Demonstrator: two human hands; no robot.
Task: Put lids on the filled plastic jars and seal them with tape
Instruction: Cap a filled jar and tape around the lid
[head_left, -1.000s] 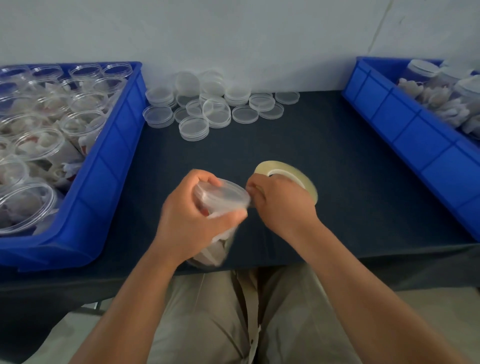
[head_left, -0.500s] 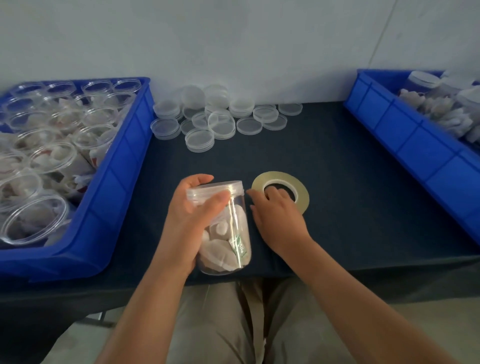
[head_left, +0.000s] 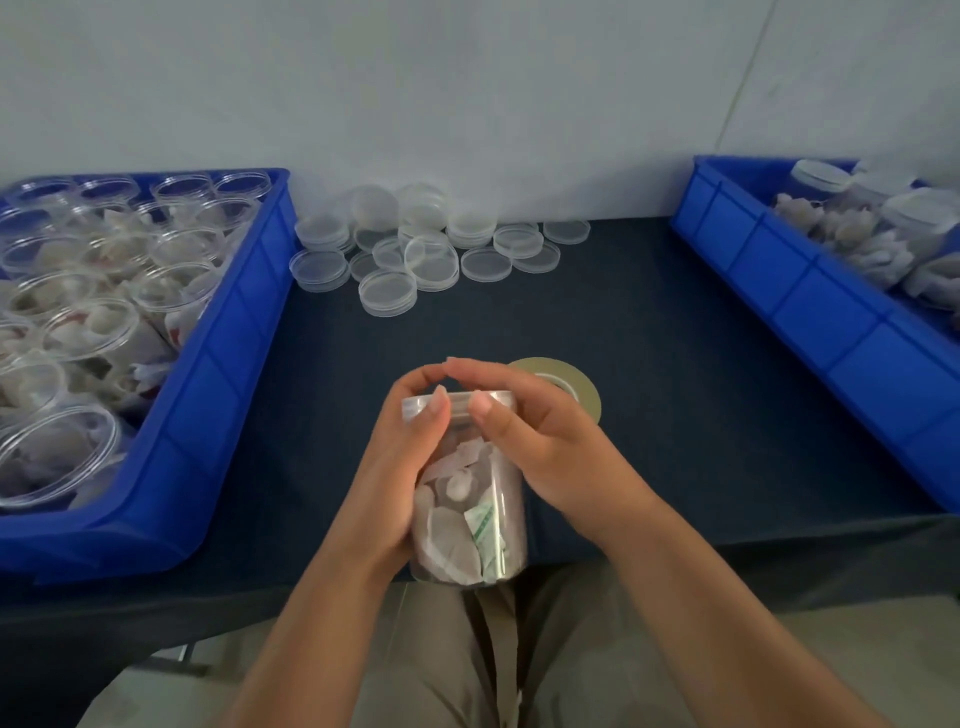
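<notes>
— Your right grip (head_left: 550, 447) has come off the tape roll (head_left: 584, 389) and now sits on the jar (head_left: 467, 519), opposite your left grip (head_left: 400, 467).

— Agreed. Both of your grips are curled round that jar, thumbs pressed on the front of its lid (head_left: 460, 399) and fingertips meeting over the back of it.

— The jar you hold is upright at the near edge of the table (head_left: 675, 395), packed with pale pieces and a small green-printed sachet. Whether its base rests on the table, I cannot tell.

— Just behind your right grip the tape roll lies flat on the table, partly hidden by your fingers.

— Farther back, loose lids (head_left: 431, 254) lie scattered and stacked near the wall.

— To your left, a blue bin (head_left: 228, 374) holds open filled jars (head_left: 93, 322). To your right, a second blue bin (head_left: 779, 270) holds lidded jars (head_left: 914, 218).
</notes>
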